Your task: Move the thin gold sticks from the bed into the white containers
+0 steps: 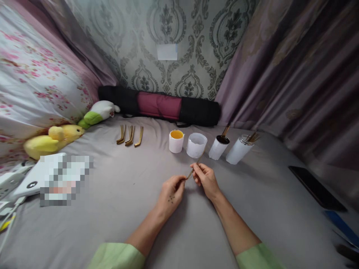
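Note:
Both my hands meet over the grey bedsheet (pixel 117 209) and pinch one thin gold metal straw (pixel 195 167). My left hand (pixel 171 192) grips its near end, fingers closed. My right hand (pixel 205 178) pinches it a little further up; the tip points toward an empty white cup (pixel 196 145). Beside that cup stand a white cup with yellow inside (pixel 176 141), a dark-rimmed cup holding a straw (pixel 219 146) and a tilted cup with several straws (pixel 239 149). Three bent gold straws (pixel 130 135) lie to the left on the sheet.
A black and maroon roll bag (pixel 159 104) lies against the patterned wall. Yellow (pixel 52 140) and green-white (pixel 97 113) plush toys sit at the left, near a white device (pixel 26 183). A dark phone (pixel 316 187) and a blue object (pixel 340 226) lie at the right.

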`<state>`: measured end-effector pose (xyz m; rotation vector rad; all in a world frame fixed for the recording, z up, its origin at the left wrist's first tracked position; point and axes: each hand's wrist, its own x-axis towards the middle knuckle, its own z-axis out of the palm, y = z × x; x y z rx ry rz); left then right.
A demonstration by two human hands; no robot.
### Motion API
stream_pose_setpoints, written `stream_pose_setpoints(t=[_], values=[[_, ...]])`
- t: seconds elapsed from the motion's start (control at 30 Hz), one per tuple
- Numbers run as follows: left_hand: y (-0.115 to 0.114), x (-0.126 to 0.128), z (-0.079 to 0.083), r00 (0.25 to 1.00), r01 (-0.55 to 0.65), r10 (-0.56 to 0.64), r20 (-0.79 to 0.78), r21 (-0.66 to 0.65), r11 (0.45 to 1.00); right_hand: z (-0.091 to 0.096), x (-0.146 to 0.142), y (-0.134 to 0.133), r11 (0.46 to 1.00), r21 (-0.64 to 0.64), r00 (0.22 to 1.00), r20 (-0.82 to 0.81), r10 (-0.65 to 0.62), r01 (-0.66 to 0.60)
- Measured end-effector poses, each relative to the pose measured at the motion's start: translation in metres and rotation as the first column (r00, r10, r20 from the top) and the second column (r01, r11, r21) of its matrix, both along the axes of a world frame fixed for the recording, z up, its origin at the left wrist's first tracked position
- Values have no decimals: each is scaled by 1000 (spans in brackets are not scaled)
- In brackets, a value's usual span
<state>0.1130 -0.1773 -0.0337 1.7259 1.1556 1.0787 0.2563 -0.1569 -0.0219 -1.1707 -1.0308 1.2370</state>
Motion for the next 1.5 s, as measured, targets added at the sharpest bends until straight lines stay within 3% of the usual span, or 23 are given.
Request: stream_pose_setpoints(t=[0.23, 0.7, 1.17, 1.5], values=[[1, 1, -4, 996, 7, 6, 90, -136, 991, -1, 0, 0, 1000, 5, 1000, -6, 5, -5], [1, 2, -2, 983, 33, 17, 181, -269, 963, -4, 2, 1, 1000, 10, 999, 32, 14, -15], [3, 6, 8, 911, 112, 112, 397, -499, 859, -6, 3, 2, 1000, 12, 999, 36, -1, 1], [3, 5, 9, 771, 319, 153, 619, -582, 748, -5, 3, 1, 999, 29, 998, 59, -25, 23]])
